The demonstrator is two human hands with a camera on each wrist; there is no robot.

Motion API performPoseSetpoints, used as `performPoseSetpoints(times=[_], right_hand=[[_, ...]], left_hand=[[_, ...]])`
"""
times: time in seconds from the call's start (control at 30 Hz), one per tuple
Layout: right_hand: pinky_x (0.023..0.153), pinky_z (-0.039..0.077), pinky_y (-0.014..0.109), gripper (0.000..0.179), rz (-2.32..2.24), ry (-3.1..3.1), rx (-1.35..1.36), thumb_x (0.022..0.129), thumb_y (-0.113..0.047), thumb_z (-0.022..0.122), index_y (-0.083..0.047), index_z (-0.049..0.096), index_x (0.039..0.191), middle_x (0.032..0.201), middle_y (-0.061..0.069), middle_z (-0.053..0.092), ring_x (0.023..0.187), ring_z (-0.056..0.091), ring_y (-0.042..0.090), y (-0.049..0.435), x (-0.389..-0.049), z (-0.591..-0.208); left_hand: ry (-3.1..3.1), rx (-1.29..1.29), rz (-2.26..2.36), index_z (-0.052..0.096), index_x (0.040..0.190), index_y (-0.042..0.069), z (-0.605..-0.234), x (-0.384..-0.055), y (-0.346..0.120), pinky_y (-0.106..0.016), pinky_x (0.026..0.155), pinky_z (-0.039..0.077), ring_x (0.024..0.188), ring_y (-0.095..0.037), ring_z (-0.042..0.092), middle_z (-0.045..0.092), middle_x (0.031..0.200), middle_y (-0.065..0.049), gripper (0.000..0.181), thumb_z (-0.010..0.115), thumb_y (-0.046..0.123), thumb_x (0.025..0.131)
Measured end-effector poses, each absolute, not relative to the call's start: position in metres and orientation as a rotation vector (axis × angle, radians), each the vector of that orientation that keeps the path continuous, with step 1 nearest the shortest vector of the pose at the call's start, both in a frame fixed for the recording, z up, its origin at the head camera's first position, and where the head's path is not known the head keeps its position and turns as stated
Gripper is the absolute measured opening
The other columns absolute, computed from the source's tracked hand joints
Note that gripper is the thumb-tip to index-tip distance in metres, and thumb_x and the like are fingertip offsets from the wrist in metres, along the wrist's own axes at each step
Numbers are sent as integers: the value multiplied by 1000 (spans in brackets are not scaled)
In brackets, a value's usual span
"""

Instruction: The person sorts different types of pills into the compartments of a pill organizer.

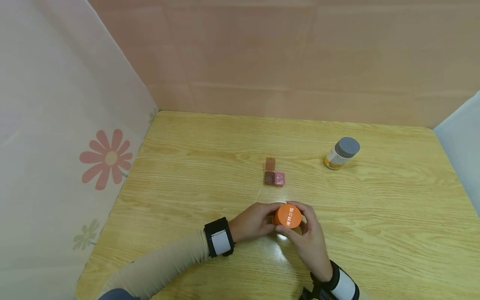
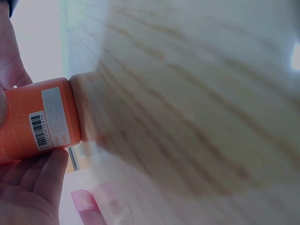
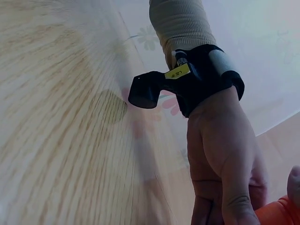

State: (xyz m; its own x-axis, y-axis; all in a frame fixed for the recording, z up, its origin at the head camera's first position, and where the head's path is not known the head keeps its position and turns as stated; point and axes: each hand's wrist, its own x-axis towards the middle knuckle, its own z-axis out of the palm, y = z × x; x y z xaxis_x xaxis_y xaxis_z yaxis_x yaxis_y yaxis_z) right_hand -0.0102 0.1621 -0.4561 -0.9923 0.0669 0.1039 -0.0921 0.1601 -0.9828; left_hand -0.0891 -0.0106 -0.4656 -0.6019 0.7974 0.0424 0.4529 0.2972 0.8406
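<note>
Both hands are around an orange bottle [image 1: 288,216] with white lettering on its top, near the table's front middle. My left hand [image 1: 252,221] holds its left side between thumb and fingers. From the other side my right hand [image 1: 312,243] grips it, thumb at the near edge and fingers at the far edge. The left wrist view shows the bottle's barcode label [image 2: 55,117], with the base close over the tabletop. Only a corner of the orange bottle [image 3: 280,214] appears in the right wrist view, beyond the left hand [image 3: 225,145].
Beyond the hands lie a light brown square piece [image 1: 270,163], a dark brown one [image 1: 269,178] and a pink one [image 1: 279,178], grouped together. A white and yellow bottle with a grey lid [image 1: 342,153] stands farther back right. Cloth walls border the wooden table [image 1: 393,200].
</note>
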Motion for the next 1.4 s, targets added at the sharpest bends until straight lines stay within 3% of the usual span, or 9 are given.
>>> performPoseSetpoints(times=[0.13,1.07,1.3,1.4], right_hand=[[99,47,17,64,2008,-2283,59,78,17,78,9,53,135,129,11,51,121,50,16,165,-10,-455],[101,41,22,55,2161,-2470,182,89,4,74,-5,54,140,137,8,46,126,43,17,188,-17,-449],[101,41,18,67,2086,-2424,148,84,8,77,0,49,145,137,11,44,127,44,15,180,-12,-452],[100,40,24,74,2018,-2436,74,84,6,79,-4,44,149,134,8,45,123,44,15,175,-10,-451]], left_hand=[[2181,1113,1211,54,144,8,-464,-90,-10,-16,101,45,122,-7,59,64,138,-5,51,72,12,97],[2189,1154,1090,52,146,5,-463,-94,-10,-19,106,42,128,-10,56,61,141,-7,56,74,17,95],[2186,1135,1116,55,144,6,-464,-93,-9,-18,105,43,126,-9,58,63,139,-6,54,75,13,94],[2180,1146,1156,55,143,6,-465,-92,-8,-17,103,44,125,-9,59,63,138,-6,52,74,12,94]])
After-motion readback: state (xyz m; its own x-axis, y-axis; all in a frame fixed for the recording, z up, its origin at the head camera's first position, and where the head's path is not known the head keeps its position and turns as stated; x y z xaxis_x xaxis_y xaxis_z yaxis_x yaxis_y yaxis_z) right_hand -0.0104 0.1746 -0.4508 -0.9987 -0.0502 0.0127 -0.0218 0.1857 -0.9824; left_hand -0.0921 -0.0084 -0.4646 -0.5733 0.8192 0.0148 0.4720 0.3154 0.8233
